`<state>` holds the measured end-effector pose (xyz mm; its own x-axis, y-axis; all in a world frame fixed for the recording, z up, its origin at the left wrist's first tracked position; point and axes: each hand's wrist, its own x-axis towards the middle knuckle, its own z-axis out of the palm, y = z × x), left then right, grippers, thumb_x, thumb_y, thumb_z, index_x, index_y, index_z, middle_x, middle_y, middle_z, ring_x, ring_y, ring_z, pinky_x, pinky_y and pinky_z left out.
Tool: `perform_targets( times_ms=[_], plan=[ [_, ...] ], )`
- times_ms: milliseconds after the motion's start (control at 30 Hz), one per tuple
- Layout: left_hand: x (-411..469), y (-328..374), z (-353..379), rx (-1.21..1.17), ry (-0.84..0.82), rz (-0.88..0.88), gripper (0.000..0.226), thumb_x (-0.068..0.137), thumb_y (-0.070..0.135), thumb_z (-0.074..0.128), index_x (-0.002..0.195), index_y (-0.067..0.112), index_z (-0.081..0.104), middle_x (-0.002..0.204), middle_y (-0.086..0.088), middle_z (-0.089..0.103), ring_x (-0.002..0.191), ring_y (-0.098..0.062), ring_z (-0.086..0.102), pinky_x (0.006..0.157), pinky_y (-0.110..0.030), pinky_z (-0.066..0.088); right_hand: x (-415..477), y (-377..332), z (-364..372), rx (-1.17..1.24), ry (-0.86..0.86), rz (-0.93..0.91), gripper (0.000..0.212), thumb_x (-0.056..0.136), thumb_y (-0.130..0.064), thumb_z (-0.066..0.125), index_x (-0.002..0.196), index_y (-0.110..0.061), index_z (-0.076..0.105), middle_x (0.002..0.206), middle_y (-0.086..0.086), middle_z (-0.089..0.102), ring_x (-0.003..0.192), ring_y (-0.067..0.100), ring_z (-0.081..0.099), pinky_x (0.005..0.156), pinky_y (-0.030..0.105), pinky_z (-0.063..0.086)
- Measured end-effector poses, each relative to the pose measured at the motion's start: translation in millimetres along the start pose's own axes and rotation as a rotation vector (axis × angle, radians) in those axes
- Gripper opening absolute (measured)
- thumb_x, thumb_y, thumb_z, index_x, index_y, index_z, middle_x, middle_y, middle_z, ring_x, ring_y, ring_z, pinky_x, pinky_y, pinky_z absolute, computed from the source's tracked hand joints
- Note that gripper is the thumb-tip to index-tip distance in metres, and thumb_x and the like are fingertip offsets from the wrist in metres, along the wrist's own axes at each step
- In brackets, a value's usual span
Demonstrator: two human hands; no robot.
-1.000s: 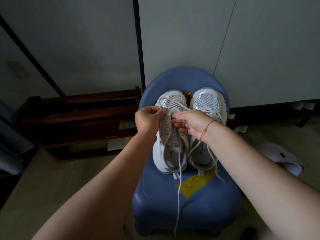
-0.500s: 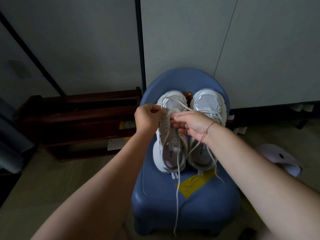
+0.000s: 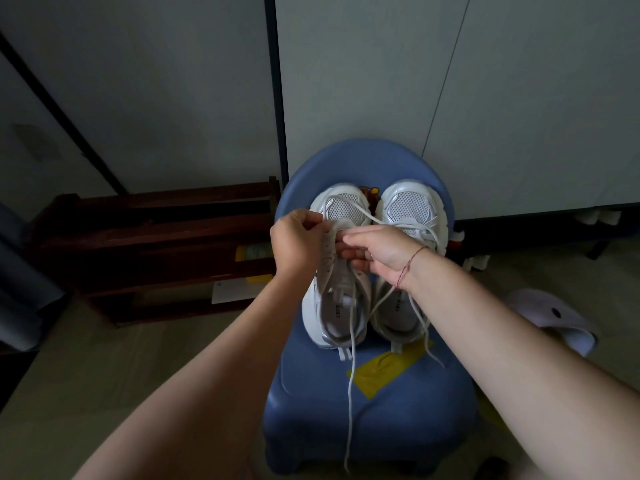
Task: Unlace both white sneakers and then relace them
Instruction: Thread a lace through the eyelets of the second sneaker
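Two white sneakers stand side by side, toes away from me, on a small blue chair [image 3: 374, 403]. Over the left sneaker [image 3: 337, 306] my left hand [image 3: 298, 242] pinches the white lace [image 3: 350, 375] near the tongue. My right hand [image 3: 379, 252] holds the sneaker's right eyelet edge, fingers curled under. One long lace end hangs down over the chair's front. Another strand crosses the toe towards the right sneaker [image 3: 407, 209], whose own loose laces trail across the seat.
A strip of yellow tape [image 3: 384, 368] is stuck on the seat. A dark wooden shoe rack [image 3: 149, 251] stands to the left against the wall. A pale slipper [image 3: 554, 317] lies on the floor to the right. Grey cabinet doors rise behind the chair.
Both hands have stayed over the left sneaker's tongue with small finger movements on the lace. The shoes and hanging lace end are about where they were.
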<state>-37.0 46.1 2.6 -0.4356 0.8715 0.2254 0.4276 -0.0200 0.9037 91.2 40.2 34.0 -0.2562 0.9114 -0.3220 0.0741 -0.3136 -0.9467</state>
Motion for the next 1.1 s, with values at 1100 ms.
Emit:
perform_targets(
  times_ms=[1100],
  plan=[
    [-13,-7,-7,-0.213,-0.390,-0.215,0.052,0.070,0.038,0.084,0.106,0.017,0.054,0.099,0.000,0.057,0.089,-0.013,0.058,0.077,-0.028,0.052,0,2,-6,0.004,-0.059,-0.002,0.032,0.094,0.004,0.038,0.105,-0.010,0.064,0.087,0.002,0.059,0.077,0.008,0.053,0.065,0.018,0.039]
  ],
)
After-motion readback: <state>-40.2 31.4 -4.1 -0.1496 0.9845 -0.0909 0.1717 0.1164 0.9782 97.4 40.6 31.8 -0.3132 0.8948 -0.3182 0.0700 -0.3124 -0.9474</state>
